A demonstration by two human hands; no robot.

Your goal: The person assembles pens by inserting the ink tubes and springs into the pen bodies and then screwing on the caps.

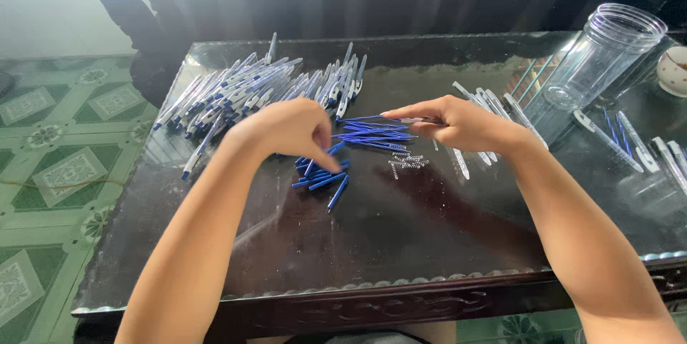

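Note:
My left hand (290,129) reaches down with fingers together onto a small heap of short blue pen parts (323,177) in the middle of the dark glass table (372,244). My right hand (458,121) pinches a thin pen piece just above a bundle of thin blue refills (372,135). A few small metal springs (406,163) lie just below my right hand. A big pile of assembled blue and clear pens (243,90) lies at the back left, beyond my left hand.
A clear plastic jar (597,58) lies tilted at the back right. Clear pen barrels (494,104) and more pen parts (644,145) lie at the right. A white bowl (674,71) sits at the far right edge. Green patterned floor tiles (64,172) lie left.

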